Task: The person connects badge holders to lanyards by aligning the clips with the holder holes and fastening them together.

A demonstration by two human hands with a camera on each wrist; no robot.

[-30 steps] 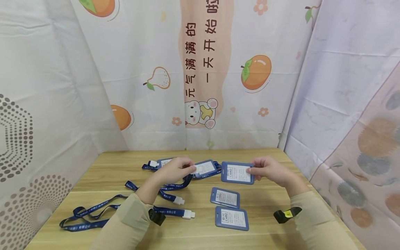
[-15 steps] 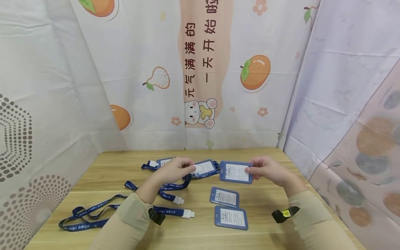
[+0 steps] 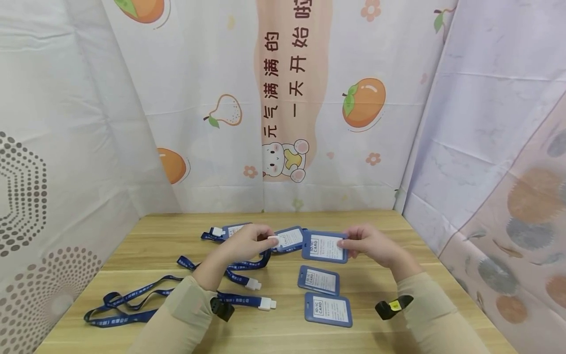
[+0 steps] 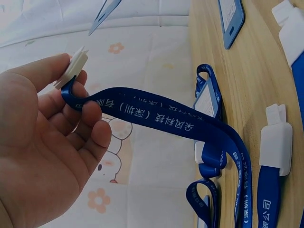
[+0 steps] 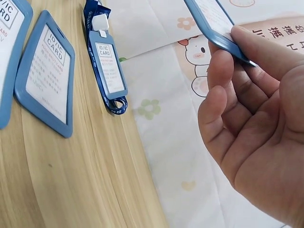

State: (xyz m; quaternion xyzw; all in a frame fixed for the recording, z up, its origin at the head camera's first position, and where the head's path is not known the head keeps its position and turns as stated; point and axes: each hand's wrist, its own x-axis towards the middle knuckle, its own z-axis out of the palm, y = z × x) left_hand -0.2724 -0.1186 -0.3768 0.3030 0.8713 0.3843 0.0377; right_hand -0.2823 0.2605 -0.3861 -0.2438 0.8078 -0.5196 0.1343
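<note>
**Trainee:** State the condition of each hand.

**Technician:** The left hand (image 4: 52,128) is clamped on a white clip (image 4: 72,70), pinched between thumb and index finger. The right hand (image 5: 266,114) is clamped on the right end of a blue card holder (image 3: 325,247), thumb on its face. Clip and holder are raised above the tabletop (image 3: 150,246), apart from each other.

**Trainee:** Which fault is likeliest there?

**Technician:** Misalignment. The holder's slot (image 3: 305,245) faces the left hand, but only the opposite end is gripped. Pressure at the slot end could pivot the holder. A weak pinch could likewise rotate the clip.

**Trainee:** And further out?

**Technician:** The lanyard strap (image 4: 161,116) bends sharply at the clip, then runs toward the tabletop. A twist, or a snag on the neighbouring strap (image 4: 269,199), could pull the clip off line.

**Trainee:** Any hazard on the tabletop itself?

**Technician:** A second holder (image 3: 318,280) and a third holder (image 3: 328,309) lie nearer the person, touching or nearly so. A lowered right sleeve (image 3: 429,309) could displace them.
</note>
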